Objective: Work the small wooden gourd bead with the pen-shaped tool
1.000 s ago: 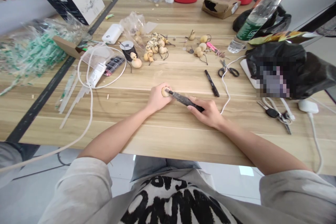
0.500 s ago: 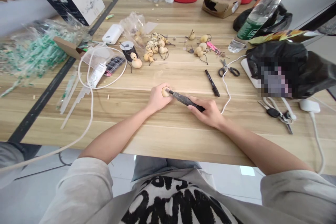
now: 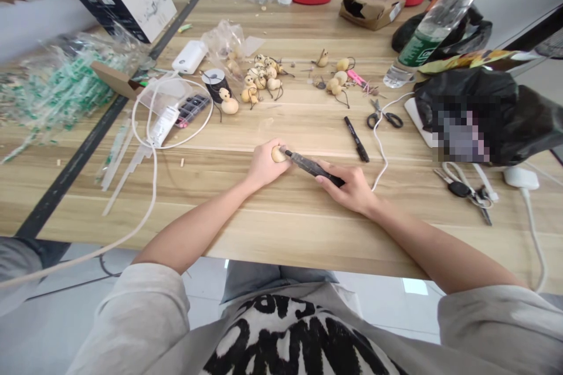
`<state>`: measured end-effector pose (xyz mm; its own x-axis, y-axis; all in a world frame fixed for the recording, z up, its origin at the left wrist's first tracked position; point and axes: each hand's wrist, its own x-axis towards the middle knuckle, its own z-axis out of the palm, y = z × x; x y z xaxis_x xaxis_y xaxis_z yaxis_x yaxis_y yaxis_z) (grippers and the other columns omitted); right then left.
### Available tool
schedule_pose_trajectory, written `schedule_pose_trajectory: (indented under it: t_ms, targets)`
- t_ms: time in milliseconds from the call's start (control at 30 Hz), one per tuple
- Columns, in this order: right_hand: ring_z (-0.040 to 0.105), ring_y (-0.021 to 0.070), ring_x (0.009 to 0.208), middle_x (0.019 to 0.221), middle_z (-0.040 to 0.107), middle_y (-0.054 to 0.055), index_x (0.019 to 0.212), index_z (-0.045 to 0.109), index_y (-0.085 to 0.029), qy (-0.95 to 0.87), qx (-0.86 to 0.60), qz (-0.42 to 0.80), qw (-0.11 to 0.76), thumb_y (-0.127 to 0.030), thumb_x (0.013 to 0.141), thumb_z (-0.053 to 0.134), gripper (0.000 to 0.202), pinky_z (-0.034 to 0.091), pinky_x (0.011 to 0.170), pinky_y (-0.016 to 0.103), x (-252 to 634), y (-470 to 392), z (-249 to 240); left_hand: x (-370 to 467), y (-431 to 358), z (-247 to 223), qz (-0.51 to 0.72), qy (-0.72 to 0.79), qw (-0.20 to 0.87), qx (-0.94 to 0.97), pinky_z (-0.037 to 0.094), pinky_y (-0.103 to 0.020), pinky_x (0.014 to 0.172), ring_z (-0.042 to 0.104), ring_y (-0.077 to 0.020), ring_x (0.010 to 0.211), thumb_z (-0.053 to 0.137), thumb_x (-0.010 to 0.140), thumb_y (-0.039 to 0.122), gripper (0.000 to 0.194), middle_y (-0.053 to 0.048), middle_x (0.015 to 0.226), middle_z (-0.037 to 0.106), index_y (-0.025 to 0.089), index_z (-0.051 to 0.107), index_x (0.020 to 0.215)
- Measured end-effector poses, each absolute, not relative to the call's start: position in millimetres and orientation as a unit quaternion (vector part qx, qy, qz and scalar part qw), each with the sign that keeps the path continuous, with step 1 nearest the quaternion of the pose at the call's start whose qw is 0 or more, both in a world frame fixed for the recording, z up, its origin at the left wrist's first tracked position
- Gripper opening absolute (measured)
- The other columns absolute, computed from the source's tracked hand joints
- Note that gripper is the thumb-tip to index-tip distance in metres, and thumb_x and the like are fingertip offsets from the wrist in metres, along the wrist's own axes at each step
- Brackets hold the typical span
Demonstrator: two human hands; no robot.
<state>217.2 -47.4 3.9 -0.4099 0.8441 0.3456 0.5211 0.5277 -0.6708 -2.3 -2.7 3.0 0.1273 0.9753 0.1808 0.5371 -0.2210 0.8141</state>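
My left hand (image 3: pixel 265 165) is closed around a small round tan gourd (image 3: pixel 278 154), holding it just above the wooden table (image 3: pixel 264 222). My right hand (image 3: pixel 349 187) grips a dark pen-shaped tool (image 3: pixel 312 166) that slants left. Its thin tip meets the gourd's upper right side, or is very close to it; the exact contact is too small to tell. Behind my hands lie a cluster of small gourds with black cords (image 3: pixel 261 76) and a single gourd figure (image 3: pixel 229 103). A black marker (image 3: pixel 356 139) rests right of the tool.
Scissors (image 3: pixel 385 117), a white cable (image 3: pixel 380 158), keys (image 3: pixel 460 188) and a black bag (image 3: pixel 519 111) lie to the right, below a tilted plastic bottle (image 3: pixel 433 32). On the left are a looped white cable (image 3: pixel 155 187), a spool (image 3: pixel 215 85), a compartment box (image 3: pixel 192 110) and wrapped sticks (image 3: pixel 65 82).
The tool's tip has shifted very slightly right on the gourd. Both hands keep their holds, and the rest of the view has barely moved.
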Motion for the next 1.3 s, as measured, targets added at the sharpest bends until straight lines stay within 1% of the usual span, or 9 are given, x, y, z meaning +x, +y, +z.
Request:
schedule_pose_trajectory:
  t_ms: [133,267,400,533,633,867,1000,1133,1300]
  targets:
    - [0.070,0.0212,0.078,0.092,0.075,0.007,0.123,0.063,-0.015,-0.805,-0.430,0.236,0.334,-0.032,0.089,0.052,0.040,0.055,0.073,0.030,217.9,-47.2,3.1,-2.3,-3.1,3.6,0.370,0.549,0.294,0.689,0.038,-0.021,0.059,0.049,-0.0099,0.060,0.065,0.064,0.029,0.017,0.003,0.065,0.058,0.016,0.056,0.071]
    - [0.070,0.0217,0.087,0.103,0.074,0.008,0.121,0.065,-0.016,-0.807,-0.418,0.239,0.342,-0.033,0.089,0.053,0.039,0.054,0.079,0.030,217.4,-47.6,2.7,-2.4,-4.1,3.7,0.368,0.536,0.311,0.693,0.040,-0.022,0.062,0.052,-0.0107,0.064,0.063,0.064,0.027,0.015,0.001,0.071,0.062,0.016,0.058,0.072]
    - [0.070,0.0197,0.079,0.094,0.075,0.006,0.122,0.064,-0.016,-0.803,-0.430,0.239,0.337,-0.034,0.089,0.052,0.040,0.055,0.074,0.028,217.0,-47.4,3.6,-2.6,-4.2,3.7,0.366,0.551,0.296,0.689,0.039,-0.022,0.060,0.050,-0.0104,0.061,0.064,0.064,0.030,0.017,0.002,0.066,0.059,0.016,0.057,0.072]
    - [0.070,0.0214,0.086,0.103,0.074,0.007,0.121,0.065,-0.017,-0.808,-0.414,0.242,0.341,-0.033,0.088,0.053,0.038,0.055,0.078,0.030,217.0,-47.6,4.0,-2.9,-3.5,3.2,0.374,0.530,0.312,0.694,0.039,-0.022,0.061,0.051,-0.0102,0.063,0.063,0.064,0.026,0.014,0.002,0.069,0.061,0.016,0.058,0.072]
    - [0.070,0.0214,0.081,0.098,0.074,0.008,0.122,0.064,-0.015,-0.803,-0.426,0.237,0.342,-0.031,0.088,0.053,0.039,0.054,0.075,0.030,217.2,-47.4,3.7,-2.9,-3.0,2.6,0.375,0.545,0.295,0.689,0.038,-0.022,0.059,0.050,-0.0099,0.061,0.065,0.064,0.029,0.016,0.003,0.065,0.058,0.016,0.057,0.071]
    - [0.070,0.0226,0.082,0.097,0.075,0.008,0.123,0.064,-0.014,-0.803,-0.423,0.239,0.344,-0.031,0.088,0.053,0.040,0.055,0.075,0.030,217.8,-47.3,2.4,-2.7,-2.8,2.6,0.373,0.545,0.295,0.690,0.040,-0.022,0.061,0.052,-0.0106,0.063,0.065,0.064,0.027,0.015,0.002,0.068,0.061,0.016,0.058,0.072]
    - [0.070,0.0225,0.087,0.103,0.074,0.009,0.121,0.065,-0.014,-0.809,-0.410,0.240,0.346,-0.030,0.088,0.054,0.039,0.054,0.077,0.029,217.4,-47.8,3.0,-2.6,-3.0,3.4,0.372,0.537,0.308,0.692,0.040,-0.022,0.062,0.052,-0.0106,0.064,0.064,0.064,0.026,0.014,0.001,0.071,0.063,0.016,0.058,0.072]
    - [0.070,0.0206,0.081,0.095,0.075,0.007,0.122,0.064,-0.015,-0.808,-0.419,0.237,0.340,-0.031,0.089,0.053,0.038,0.054,0.074,0.028,217.4,-47.5,3.5,-2.7,-3.3,3.6,0.373,0.544,0.303,0.688,0.039,-0.022,0.061,0.051,-0.0104,0.062,0.065,0.063,0.027,0.016,0.002,0.068,0.061,0.016,0.058,0.071]
    - [0.070,0.0203,0.080,0.096,0.074,0.007,0.121,0.065,-0.014,-0.809,-0.419,0.232,0.341,-0.031,0.089,0.053,0.038,0.054,0.074,0.028,218.0,-47.1,2.6,-2.9,-2.8,2.7,0.373,0.542,0.305,0.688,0.038,-0.021,0.060,0.050,-0.0099,0.062,0.064,0.063,0.026,0.015,0.002,0.067,0.060,0.016,0.058,0.072]
